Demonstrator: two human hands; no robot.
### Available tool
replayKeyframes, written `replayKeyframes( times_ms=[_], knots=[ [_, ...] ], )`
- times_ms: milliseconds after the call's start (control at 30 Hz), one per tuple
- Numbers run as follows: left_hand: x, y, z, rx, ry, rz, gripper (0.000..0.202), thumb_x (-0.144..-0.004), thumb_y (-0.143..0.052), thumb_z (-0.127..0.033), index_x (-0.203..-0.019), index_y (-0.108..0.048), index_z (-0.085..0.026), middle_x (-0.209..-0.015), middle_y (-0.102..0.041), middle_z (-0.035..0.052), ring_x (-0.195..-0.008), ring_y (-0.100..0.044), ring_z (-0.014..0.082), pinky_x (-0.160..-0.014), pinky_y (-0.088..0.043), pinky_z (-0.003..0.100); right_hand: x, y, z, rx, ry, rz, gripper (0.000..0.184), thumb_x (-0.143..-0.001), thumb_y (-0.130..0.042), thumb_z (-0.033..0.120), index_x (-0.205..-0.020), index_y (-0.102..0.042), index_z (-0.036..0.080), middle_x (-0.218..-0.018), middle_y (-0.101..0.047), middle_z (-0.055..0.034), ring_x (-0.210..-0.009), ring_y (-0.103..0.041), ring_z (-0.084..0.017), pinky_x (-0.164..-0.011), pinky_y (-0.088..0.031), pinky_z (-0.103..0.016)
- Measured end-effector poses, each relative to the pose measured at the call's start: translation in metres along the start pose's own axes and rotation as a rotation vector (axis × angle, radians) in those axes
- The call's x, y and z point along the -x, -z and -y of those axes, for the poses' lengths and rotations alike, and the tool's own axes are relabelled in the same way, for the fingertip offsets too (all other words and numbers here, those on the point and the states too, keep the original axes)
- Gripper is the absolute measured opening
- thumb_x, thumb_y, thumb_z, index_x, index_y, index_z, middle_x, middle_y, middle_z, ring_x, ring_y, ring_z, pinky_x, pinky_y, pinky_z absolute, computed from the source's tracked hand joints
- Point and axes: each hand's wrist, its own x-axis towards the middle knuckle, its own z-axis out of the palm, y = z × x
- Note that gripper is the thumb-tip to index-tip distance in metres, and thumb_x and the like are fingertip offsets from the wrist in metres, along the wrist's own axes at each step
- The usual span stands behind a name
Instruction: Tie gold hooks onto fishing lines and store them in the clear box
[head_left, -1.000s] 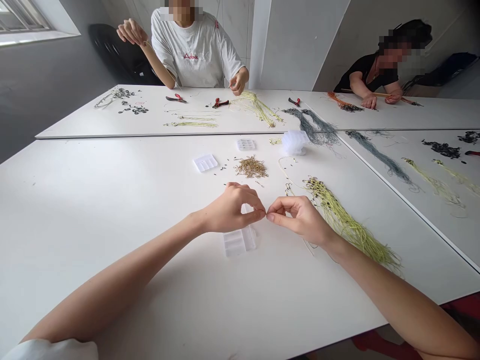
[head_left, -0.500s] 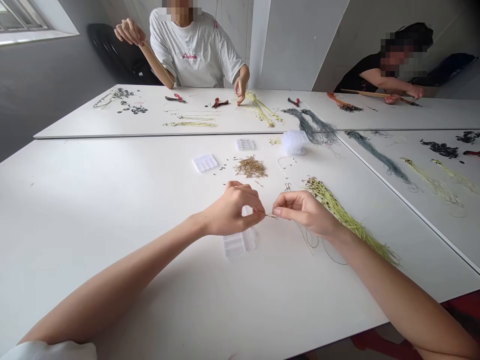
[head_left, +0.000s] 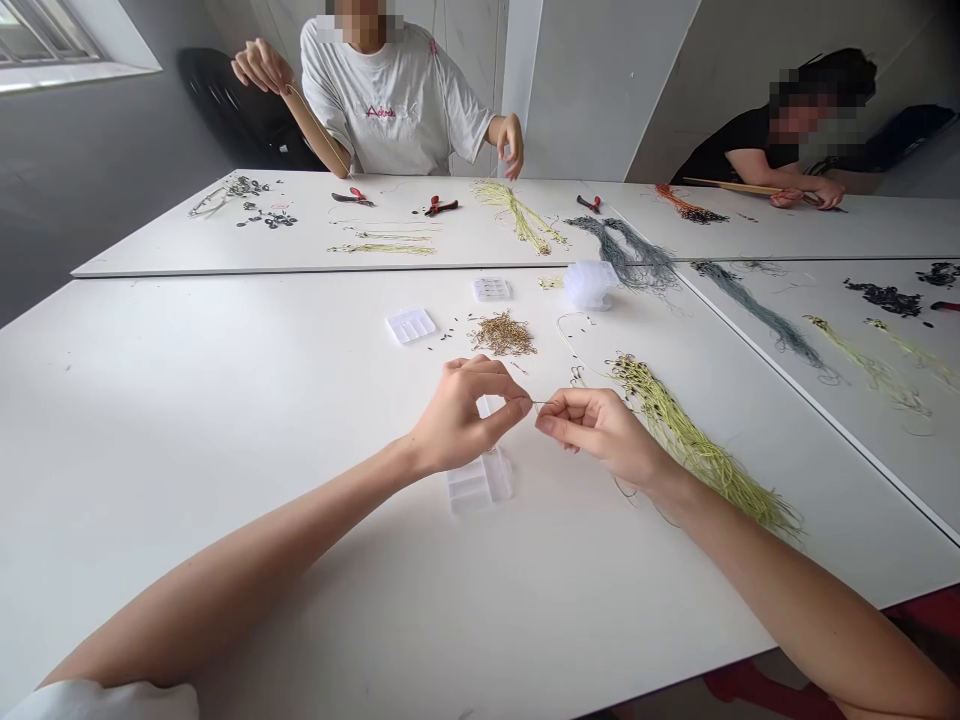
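Thin gold-coloured wire [head_left: 544, 403] pinched between my fingertips, held above the worktop [head_left: 225, 420]. Left hand [head_left: 466, 418] closed in a pinch on one end; right hand [head_left: 598, 432] closed in a pinch on the other, the hands just apart. Below my left hand: clear plastic compartment box [head_left: 478, 481]. To the right: bundle of yellow-green cords [head_left: 694, 450]. Ahead: heap of small brass fittings [head_left: 502, 336]. Beyond: red-handled pliers [head_left: 441, 206].

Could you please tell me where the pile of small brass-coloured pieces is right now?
In the head view, the pile of small brass-coloured pieces lies just beyond the left hand, to the right of a clear plastic tray.
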Motion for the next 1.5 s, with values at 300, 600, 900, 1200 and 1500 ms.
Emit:
replayKeyframes(
  times_ms=[300, 600, 900, 1200, 1500],
  knots=[
    [0.001, -0.001, 0.002, -0.023, -0.071, 0.048, 0.017, -0.089, -0.056, -0.025, -0.080, -0.070, -0.021, -0.081, -0.068, 0.0006, -0.082, -0.058, 0.0173, -0.098, -0.030, 0.041, -0.004, 0.017, 0.004, -0.276, -0.011, -0.008, 0.020, -0.075, -0.073, 0.030, -0.065, -0.060, 0.018, -0.055, -0.038, 0.0048, -0.055, -0.033, -0.010, -0.055, -0.029, -0.029],
    [-0.001, 0.002, 0.002, 0.225, 0.052, 0.045, 0.019, -0.089, -0.058, -0.030, -0.079, -0.070, -0.019, -0.085, -0.070, 0.0030, -0.087, -0.060, 0.0180, -0.086, -0.045, 0.034, -0.004, 0.010, 0.002, -0.214, -0.043, -0.066, 0.023, -0.071, -0.079, 0.039, -0.075, -0.068, 0.019, -0.068, -0.054, 0.0001, -0.060, -0.038, -0.010, -0.055, -0.032, -0.027],
    [-0.001, 0.001, 0.000, 0.276, 0.081, 0.205, 0.019, -0.088, -0.061, -0.034, -0.085, -0.073, -0.020, -0.088, -0.071, 0.0027, -0.090, -0.062, 0.0181, -0.084, -0.047, 0.033, 0.000, 0.005, 0.001, -0.011, 0.043, -0.101, 0.026, -0.075, -0.075, 0.045, -0.079, -0.072, 0.019, -0.070, -0.061, -0.0027, -0.063, -0.047, -0.014, -0.055, -0.036, -0.029],
    [0.000, -0.001, -0.001, 0.265, 0.083, 0.173, 0.017, -0.087, -0.060, -0.026, -0.076, -0.071, -0.019, -0.079, -0.068, 0.0024, -0.083, -0.060, 0.0169, -0.080, -0.047, 0.032, -0.003, 0.016, 0.004, 0.080, 0.031, 0.061, 0.020, -0.078, -0.071, 0.039, -0.078, -0.071, 0.019, -0.066, -0.057, -0.0004, -0.060, -0.045, -0.013, -0.056, -0.035, -0.028],
    [0.000, -0.004, -0.001, 0.338, 0.221, 0.139, 0.017, -0.085, -0.062, -0.029, -0.072, -0.069, -0.019, -0.081, -0.068, 0.0017, -0.088, -0.060, 0.0184, -0.082, -0.045, 0.034, -0.001, 0.013, 0.006, -0.014, 0.059, 0.032, 0.017, -0.079, -0.068, 0.030, -0.068, -0.062, 0.018, -0.064, -0.050, 0.0012, -0.061, -0.040, -0.012, -0.057, -0.031, -0.029]
  ],
)
